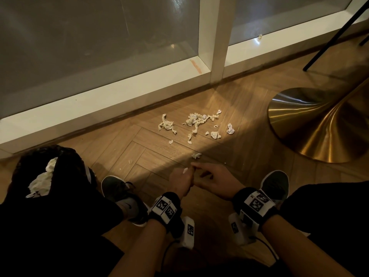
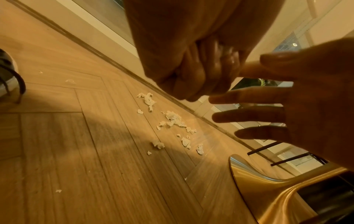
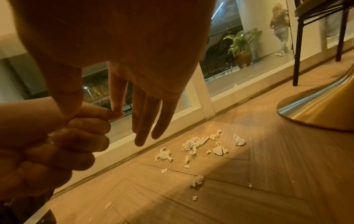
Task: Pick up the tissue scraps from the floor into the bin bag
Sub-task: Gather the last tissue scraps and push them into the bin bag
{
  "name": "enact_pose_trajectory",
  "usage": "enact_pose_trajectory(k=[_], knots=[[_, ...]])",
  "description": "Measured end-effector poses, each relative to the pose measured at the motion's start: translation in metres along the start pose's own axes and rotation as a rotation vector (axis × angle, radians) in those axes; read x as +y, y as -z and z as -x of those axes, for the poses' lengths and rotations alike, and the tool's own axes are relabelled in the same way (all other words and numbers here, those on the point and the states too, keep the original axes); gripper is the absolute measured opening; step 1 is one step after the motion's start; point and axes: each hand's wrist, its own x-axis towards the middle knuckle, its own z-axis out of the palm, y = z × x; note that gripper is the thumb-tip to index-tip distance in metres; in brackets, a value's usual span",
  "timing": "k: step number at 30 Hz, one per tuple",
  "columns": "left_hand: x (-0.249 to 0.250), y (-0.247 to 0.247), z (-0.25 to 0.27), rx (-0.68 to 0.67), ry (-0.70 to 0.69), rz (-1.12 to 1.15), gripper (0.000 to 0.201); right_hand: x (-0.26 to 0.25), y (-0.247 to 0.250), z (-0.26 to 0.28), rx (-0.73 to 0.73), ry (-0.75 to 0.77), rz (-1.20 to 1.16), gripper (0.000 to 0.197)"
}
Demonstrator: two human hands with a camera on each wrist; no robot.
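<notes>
Several white tissue scraps (image 1: 194,120) lie on the wooden floor near the window sill, also seen in the wrist views (image 2: 173,119) (image 3: 193,144). One scrap (image 1: 196,155) lies just beyond my hands. My left hand (image 1: 180,181) is curled into a fist, and a small scrap (image 1: 185,170) pokes out of its top. My right hand (image 1: 207,172) has straight fingers, and its index finger and thumb touch the left fist. The black bin bag (image 1: 40,154) sits open at my left knee, with crumpled tissue (image 1: 42,181) inside.
A gold table base (image 1: 319,124) stands on the floor to the right of the scraps. Black chair legs (image 1: 335,33) are behind it. The white window sill (image 1: 99,100) runs along the back, with one scrap (image 1: 260,36) on it. My shoes (image 1: 117,188) (image 1: 276,182) flank my hands.
</notes>
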Motion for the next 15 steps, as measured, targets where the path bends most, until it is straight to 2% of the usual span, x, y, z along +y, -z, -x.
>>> enact_pose_trajectory(k=[4, 9, 15], knots=[[-0.004, -0.003, -0.002, 0.046, -0.012, -0.033, 0.049, -0.001, -0.002, 0.0, 0.023, -0.054, -0.069, 0.052], [0.015, 0.011, -0.012, 0.023, 0.014, -0.06, 0.041, 0.003, -0.004, -0.002, 0.061, -0.152, -0.029, 0.041], [0.059, 0.117, -0.037, 0.055, -0.146, -0.456, 0.034, 0.025, -0.014, 0.004, 0.004, -0.3, -0.082, 0.018]])
